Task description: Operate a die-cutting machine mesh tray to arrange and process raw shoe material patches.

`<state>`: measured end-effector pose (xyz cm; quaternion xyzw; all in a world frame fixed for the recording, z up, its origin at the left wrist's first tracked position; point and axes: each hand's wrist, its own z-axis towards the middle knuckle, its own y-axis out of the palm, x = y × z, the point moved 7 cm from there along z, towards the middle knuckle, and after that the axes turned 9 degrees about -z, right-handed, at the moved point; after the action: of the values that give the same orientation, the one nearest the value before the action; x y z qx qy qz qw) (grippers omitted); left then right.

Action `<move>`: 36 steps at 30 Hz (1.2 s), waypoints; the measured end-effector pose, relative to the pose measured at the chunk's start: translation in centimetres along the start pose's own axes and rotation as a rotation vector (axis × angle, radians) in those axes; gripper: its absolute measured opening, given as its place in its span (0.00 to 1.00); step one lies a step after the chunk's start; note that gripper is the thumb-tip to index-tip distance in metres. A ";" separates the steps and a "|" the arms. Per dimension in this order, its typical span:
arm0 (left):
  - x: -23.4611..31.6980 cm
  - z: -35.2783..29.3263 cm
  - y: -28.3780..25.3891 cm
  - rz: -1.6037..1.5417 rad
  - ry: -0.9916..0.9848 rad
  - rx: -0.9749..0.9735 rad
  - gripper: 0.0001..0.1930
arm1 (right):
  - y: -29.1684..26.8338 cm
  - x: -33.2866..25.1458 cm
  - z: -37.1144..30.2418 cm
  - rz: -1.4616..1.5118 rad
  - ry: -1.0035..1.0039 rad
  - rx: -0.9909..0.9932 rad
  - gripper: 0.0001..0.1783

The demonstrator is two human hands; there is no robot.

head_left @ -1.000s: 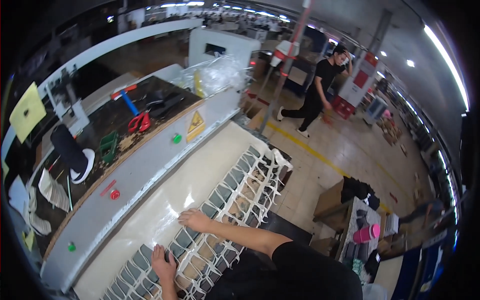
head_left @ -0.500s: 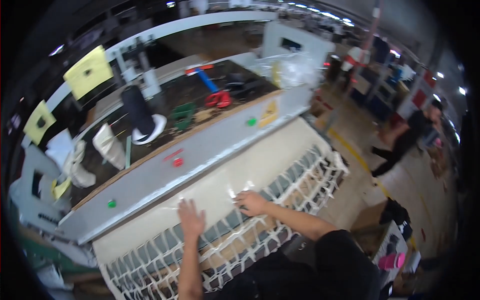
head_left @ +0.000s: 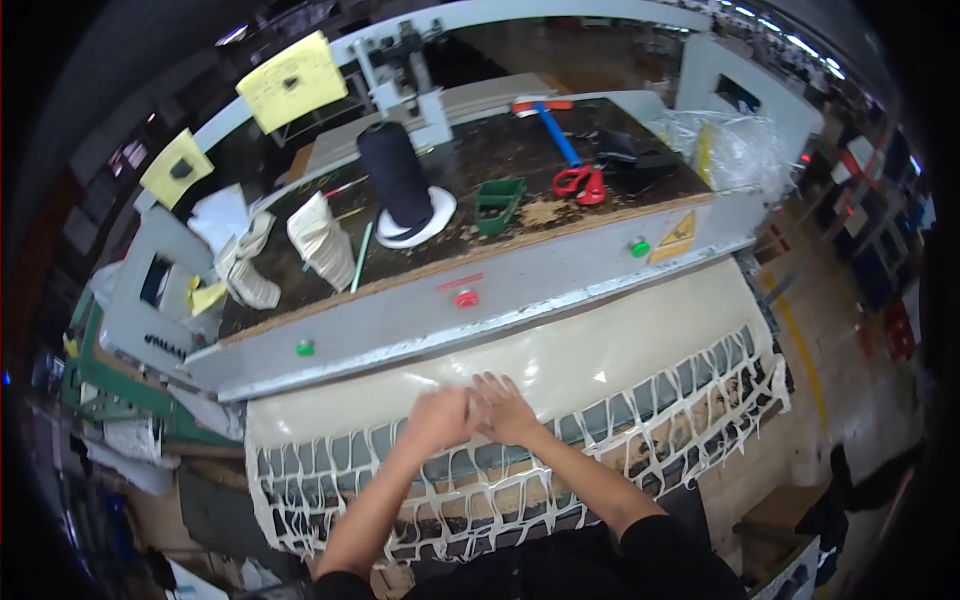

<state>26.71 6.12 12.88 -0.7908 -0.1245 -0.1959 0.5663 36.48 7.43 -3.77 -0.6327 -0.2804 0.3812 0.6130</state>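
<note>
A cream sheet (head_left: 640, 320) lies under the machine's front panel, its near part cut into a lattice of narrow strips (head_left: 470, 505). Over the sheet, my right hand (head_left: 503, 410) has its fingers stretched out and apart, with nothing visible in it. My left hand (head_left: 440, 422) is right beside it, smeared by motion, so its fingers cannot be made out. Whether the two hands touch, I cannot tell. Grey-green and brown surfaces show through the gaps between the strips.
Beyond the panel (head_left: 560, 265), with green and red buttons, a dark worktop holds a black thread cone (head_left: 393, 175), a green tray (head_left: 498, 205), red-handled scissors (head_left: 580, 186), a blue-handled tool (head_left: 556, 137) and pale bundles (head_left: 320, 245). Clear plastic (head_left: 745, 150) sits at the right end.
My left hand has swung rightward from lying flat on the sheet to beside my right hand. My right hand's fingers have straightened. The whole view has turned.
</note>
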 end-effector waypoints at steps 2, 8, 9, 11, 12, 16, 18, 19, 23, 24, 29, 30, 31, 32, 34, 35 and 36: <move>5.1 0.8 -10.1 -0.046 0.178 0.447 0.16 | -0.4 0.2 -1.4 0.057 0.092 0.056 0.49; 12.7 11.6 -19.9 -0.095 0.308 0.794 0.16 | -2.0 2.5 -2.8 0.091 0.029 0.146 0.44; 11.9 11.9 -19.4 -0.126 0.372 0.897 0.14 | -2.3 1.8 -2.7 0.177 0.049 0.179 0.41; 12.4 11.4 -18.1 -0.277 0.491 1.061 0.10 | -2.4 3.5 -4.3 0.356 0.134 0.224 0.38; 12.4 11.1 -17.2 -0.293 0.486 1.046 0.10 | -2.3 5.2 -5.4 0.525 0.243 0.293 0.35; 12.5 8.0 -19.6 -0.199 0.513 1.241 0.21 | -4.9 4.2 -3.4 0.257 0.137 0.274 0.34; 13.1 11.3 -18.5 -0.298 0.387 0.873 0.25 | -5.0 3.7 -3.5 0.265 0.143 0.234 0.33; 13.3 12.3 -18.4 -0.304 0.376 0.883 0.25 | -4.9 3.7 -3.7 0.232 0.133 0.222 0.34; 14.0 13.7 -18.0 -0.235 0.384 0.855 0.21 | -4.5 3.1 -3.7 0.246 0.115 0.225 0.35; 13.7 13.9 -18.0 -0.356 0.362 0.798 0.19 | -4.4 3.3 -3.5 0.248 0.116 0.224 0.35; 12.2 8.4 -15.0 -0.506 0.497 0.722 0.15 | -5.7 8.0 -6.1 0.178 0.303 0.146 0.39; 11.5 6.5 -13.4 -0.577 0.516 0.697 0.14 | -5.9 8.7 -6.6 0.178 0.323 0.150 0.39; 9.9 3.8 -11.8 -0.571 0.558 0.784 0.14 | -5.5 7.5 -6.9 0.151 0.332 0.136 0.40; 7.9 0.9 -10.1 -0.558 0.592 0.885 0.13 | -5.2 6.0 -6.7 0.125 0.325 0.123 0.40; 5.7 0.1 -5.2 -0.599 0.472 0.861 0.13 | -5.1 7.5 -6.2 0.105 0.288 0.189 0.43; 4.8 0.0 -2.2 -0.618 0.404 0.870 0.13 | -5.2 7.8 -6.3 0.092 0.249 0.251 0.46; 3.5 -0.2 0.7 -0.631 0.330 0.880 0.13 | -5.2 8.0 -6.5 0.093 0.254 0.252 0.46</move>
<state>30.10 5.65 13.90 -0.3634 -0.3345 -0.4064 0.7687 46.82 10.85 -0.05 -0.6063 -0.1212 0.3582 0.6996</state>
